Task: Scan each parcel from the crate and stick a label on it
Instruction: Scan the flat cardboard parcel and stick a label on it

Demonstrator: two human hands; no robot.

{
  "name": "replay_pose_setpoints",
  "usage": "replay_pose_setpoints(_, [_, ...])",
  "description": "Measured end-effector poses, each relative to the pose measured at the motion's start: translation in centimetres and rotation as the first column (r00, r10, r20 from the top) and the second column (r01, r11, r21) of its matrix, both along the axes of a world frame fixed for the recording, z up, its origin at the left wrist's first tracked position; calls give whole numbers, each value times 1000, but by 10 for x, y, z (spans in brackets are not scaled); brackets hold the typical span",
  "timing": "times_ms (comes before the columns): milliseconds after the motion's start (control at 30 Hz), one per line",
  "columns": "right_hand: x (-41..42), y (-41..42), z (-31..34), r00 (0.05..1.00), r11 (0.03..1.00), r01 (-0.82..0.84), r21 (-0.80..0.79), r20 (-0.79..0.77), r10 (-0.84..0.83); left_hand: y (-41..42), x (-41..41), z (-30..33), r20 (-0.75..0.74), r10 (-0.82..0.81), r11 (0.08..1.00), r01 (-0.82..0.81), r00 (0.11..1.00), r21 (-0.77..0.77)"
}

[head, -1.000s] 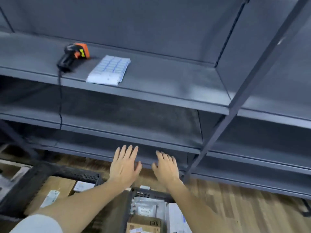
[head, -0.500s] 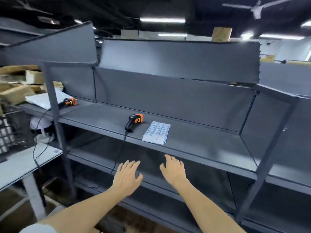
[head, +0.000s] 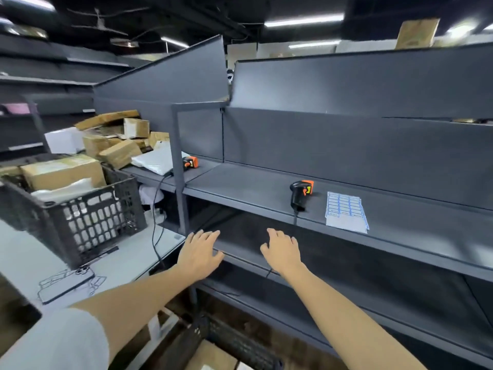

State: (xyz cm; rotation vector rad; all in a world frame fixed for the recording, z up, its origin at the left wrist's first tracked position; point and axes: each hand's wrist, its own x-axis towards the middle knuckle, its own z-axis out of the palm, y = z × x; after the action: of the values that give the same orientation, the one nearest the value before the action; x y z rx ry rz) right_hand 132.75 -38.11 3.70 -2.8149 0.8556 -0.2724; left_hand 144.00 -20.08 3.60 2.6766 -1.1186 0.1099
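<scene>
1. Left hand (head: pixel 198 253) and right hand (head: pixel 282 251) both reach forward, palms down, fingers spread and relaxed; each grip holds nothing.
2. Both hover in front of the lower shelf edge (head: pixel 240 259), below the scanner; can't tell if they touch it.
3. Scanner (head: pixel 300 194) lies on the middle shelf (head: pixel 240 188), cable hanging down; label sheet (head: pixel 345 212) just beside it, to its right.
4. Parcels: one crate (head: pixel 88 217) full of boxes on the white worktop (head: pixel 128 252) at left; another crate (head: pixel 234 340) partly visible on the floor below.
5. Step, as a judgement: start of a cycle, no parcel picked or scanned yet.
6. Next move likely needs a parcel lifted from a crate, then the right hand taking the scanner.
</scene>
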Motion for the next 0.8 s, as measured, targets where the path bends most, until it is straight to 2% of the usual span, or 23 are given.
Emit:
replay_pose_setpoints(167, [51, 42, -1, 999, 1000, -21, 4, -29, 21, 51, 42, -4, 37, 26, 1000, -26, 999, 7])
replay_pose_setpoints(300, [77, 55, -1, 998, 999, -42, -17, -40, 41, 61, 70, -3, 55, 22, 1000, -22, 998, 1])
replay_pose_setpoints(600, [122, 33, -3, 996, 999, -31, -35, -80, 29, 35, 102, -18, -22, -13, 1000, 13, 1000, -6])
replay_pose_setpoints(800, [164, -4, 2, 1000, 998, -14, -67, -24, 12, -7, 142, 3, 10, -19, 999, 19, 1000, -26])
